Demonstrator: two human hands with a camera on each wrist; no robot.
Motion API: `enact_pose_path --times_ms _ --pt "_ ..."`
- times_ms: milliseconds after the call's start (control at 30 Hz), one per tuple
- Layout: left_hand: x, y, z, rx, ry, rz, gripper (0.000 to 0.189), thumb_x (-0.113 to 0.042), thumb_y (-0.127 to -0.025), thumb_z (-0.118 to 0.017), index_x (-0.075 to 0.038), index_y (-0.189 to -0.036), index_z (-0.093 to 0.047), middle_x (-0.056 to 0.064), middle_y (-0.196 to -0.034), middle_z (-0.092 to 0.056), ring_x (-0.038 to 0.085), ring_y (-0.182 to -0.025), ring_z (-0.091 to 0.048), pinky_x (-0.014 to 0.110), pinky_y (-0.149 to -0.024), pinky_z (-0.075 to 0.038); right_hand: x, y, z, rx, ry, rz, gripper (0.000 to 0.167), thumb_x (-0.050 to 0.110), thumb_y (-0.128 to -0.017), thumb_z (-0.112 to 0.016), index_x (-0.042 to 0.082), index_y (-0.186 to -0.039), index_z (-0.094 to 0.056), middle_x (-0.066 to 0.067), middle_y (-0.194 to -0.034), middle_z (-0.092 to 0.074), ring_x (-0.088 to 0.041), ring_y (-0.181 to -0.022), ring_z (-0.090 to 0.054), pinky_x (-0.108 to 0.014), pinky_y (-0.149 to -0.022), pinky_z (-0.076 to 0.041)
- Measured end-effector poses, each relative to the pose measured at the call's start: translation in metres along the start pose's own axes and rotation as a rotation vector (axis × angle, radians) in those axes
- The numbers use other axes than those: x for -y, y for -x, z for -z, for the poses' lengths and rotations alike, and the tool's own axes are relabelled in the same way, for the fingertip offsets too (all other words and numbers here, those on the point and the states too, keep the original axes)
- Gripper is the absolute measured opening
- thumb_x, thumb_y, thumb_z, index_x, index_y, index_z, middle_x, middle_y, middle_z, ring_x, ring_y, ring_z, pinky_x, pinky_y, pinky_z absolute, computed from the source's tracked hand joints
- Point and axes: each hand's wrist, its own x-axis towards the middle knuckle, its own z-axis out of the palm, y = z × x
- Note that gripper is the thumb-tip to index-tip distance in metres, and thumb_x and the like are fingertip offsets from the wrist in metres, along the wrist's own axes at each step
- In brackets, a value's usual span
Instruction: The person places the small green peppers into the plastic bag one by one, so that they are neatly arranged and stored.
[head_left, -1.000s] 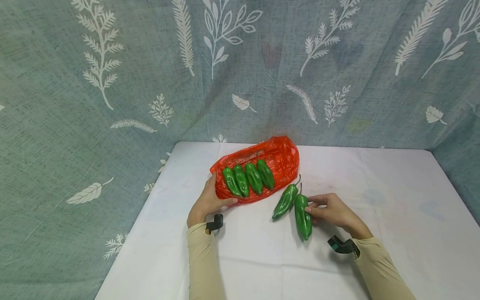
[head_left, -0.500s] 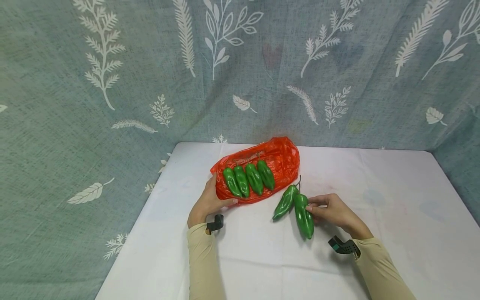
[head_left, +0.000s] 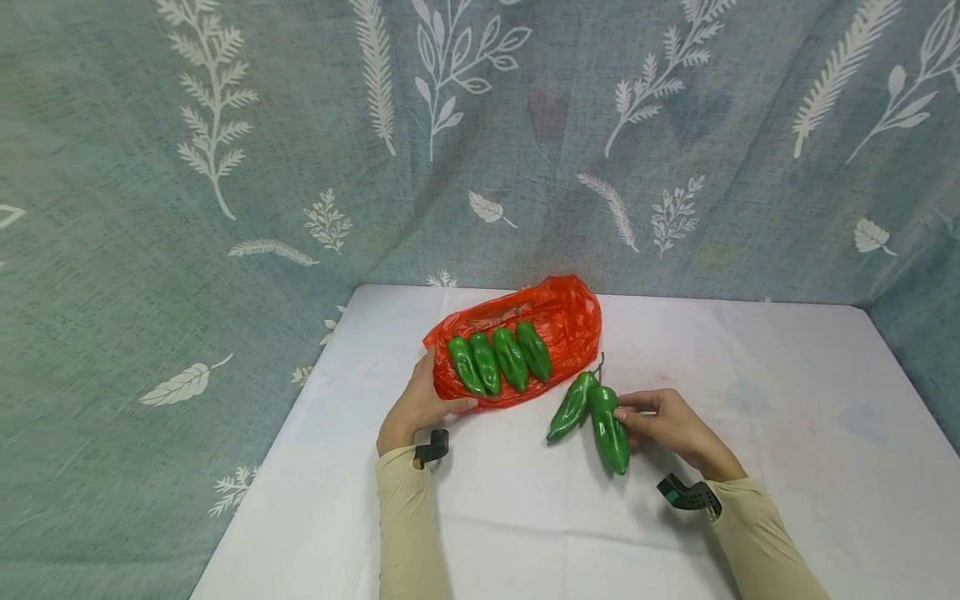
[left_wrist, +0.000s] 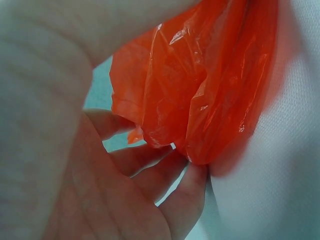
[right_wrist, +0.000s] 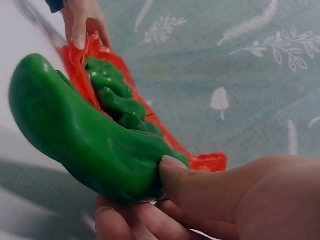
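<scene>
A red plastic bag [head_left: 567, 321] lies opened out on the white table, with several green peppers [head_left: 511, 358] side by side in it. At its left end my left hand [head_left: 417, 402] holds the edge between thumb and fingers; the left wrist view has the fingertips against the crinkled plastic [left_wrist: 200, 90]. My right hand [head_left: 670, 425] pinches one green pepper [head_left: 610, 429] between thumb and fingers. In the right wrist view, this large glossy pepper [right_wrist: 95, 140] hides part of the bag. Another green pepper [head_left: 572, 407] lies just left of the held one, its thin stem pointing up.
A white cloth [head_left: 517, 508] covers the table. Behind and to the left hangs a grey-green curtain [head_left: 450, 217] printed with white leaves. Dark straps [head_left: 688, 494] are on both wrists.
The pepper in my right hand has swivelled slightly, its lower tip shifting right and a little up. The left hand and the bag stay as they were.
</scene>
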Motion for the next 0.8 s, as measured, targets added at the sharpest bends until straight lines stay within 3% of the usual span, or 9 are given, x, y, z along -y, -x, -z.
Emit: enact_pose_path --times_ms 500,800 --pt "-0.0014 -0.0002 -0.0010 -0.007 0.024 -0.022 0.117 -0.031 -0.069 -0.097 -0.022 -0.162 -0.026 0.002 -0.155 -0.044 0.028 -0.146 -0.038 0.059 -0.124 -0.033 0.0003 0.0004 0.0003 -0.086 -0.027 -0.015 0.046 0.021 -0.103 -0.064 -0.009 -0.139 -0.059 -0.026 -0.127 -0.070 -0.012 -0.086 -0.074 -0.031 -0.077 -0.064" --pt "-0.0029 -0.0011 -0.0015 -0.005 0.052 -0.072 0.115 -0.025 -0.070 -0.097 -0.020 -0.162 -0.027 0.001 -0.152 -0.048 0.026 -0.143 -0.045 0.058 -0.122 -0.036 0.0055 -0.0028 0.0060 -0.172 -0.009 -0.016 0.047 0.028 -0.105 -0.062 -0.002 -0.140 -0.061 -0.026 -0.135 -0.066 -0.008 -0.086 -0.074 -0.028 -0.076 -0.063"
